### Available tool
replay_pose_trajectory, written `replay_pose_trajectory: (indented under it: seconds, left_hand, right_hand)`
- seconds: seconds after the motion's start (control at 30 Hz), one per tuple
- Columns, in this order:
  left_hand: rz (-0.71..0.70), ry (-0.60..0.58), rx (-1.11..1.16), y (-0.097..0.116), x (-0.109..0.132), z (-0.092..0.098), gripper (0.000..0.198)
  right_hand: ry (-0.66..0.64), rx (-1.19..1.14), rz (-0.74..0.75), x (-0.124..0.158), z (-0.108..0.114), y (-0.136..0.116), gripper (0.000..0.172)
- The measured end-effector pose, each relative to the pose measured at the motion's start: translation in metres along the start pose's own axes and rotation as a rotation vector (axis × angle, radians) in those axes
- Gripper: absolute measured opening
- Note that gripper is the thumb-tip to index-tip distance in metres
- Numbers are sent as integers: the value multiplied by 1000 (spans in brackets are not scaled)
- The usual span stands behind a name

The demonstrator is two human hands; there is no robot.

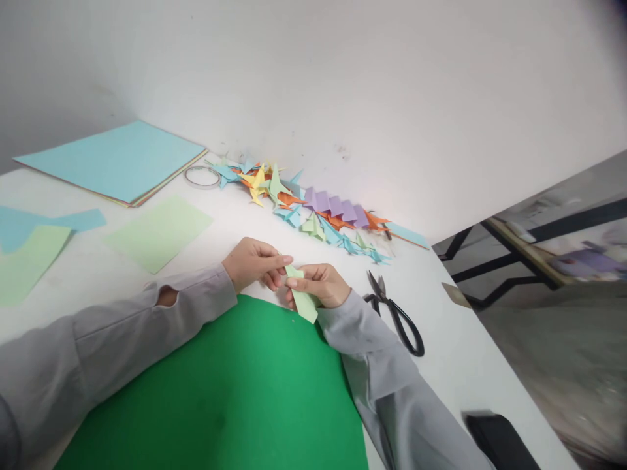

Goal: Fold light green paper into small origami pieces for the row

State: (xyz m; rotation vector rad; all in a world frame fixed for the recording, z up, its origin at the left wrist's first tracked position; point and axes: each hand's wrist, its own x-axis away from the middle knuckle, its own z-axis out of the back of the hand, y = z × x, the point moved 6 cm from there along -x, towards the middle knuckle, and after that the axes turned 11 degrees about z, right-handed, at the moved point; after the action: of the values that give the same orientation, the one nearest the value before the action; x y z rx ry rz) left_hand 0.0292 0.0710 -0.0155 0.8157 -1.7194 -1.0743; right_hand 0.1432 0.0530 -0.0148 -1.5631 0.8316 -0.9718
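Observation:
Between my two hands is a small folded piece of light green paper [305, 307], held above the far edge of a green sheet [235, 385]. My left hand [257, 262] pinches its upper end between thumb and fingers. Lower down, my right hand [321, 284] grips the same paper, with the thumb on top and the fingers curled behind. The paper's lower end sticks out below my right hand. Black-handled scissors [394, 313] lie just right of my right wrist, blades slightly apart.
Folded paper figures [274, 186] in several colours line the wall, with purple pleated paper [336, 207] among them. A tape roll [202, 177] lies beside a stack of coloured paper [117, 160]. Loose green paper [159, 234] and blue pieces [83, 220] lie left. A black object [499, 440] sits front right.

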Motion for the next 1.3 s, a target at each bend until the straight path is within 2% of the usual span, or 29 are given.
replay_pose_trajectory:
  seconds: [0.5, 0.7, 0.8, 0.93, 1.03, 1.2, 1.3]
  left_hand:
    - [70, -69, 100, 3, 5, -5, 33]
    - [59, -16, 177, 3, 3, -1, 36]
    - [44, 4, 114, 3, 3, -1, 36]
    - [39, 10, 27, 3, 4, -2, 33]
    - [37, -9, 96, 4, 4, -2, 30]
    - [-24, -26, 156, 5, 5, 0, 9]
    - [-72, -38, 128, 6, 6, 0, 13]
  right_hand:
    - [-54, -73, -29, 1, -1, -1, 23]
    - [-24, -58, -20, 0, 1, 2, 25]
    - [-18, -58, -22, 0, 2, 2, 25]
    - [-29, -17, -25, 0, 1, 1, 24]
    - [-30, -55, -48, 0, 2, 1, 24]
    - [-43, -135, -107, 0, 3, 4, 27]
    - [-54, -142, -135, -2, 4, 8, 30]
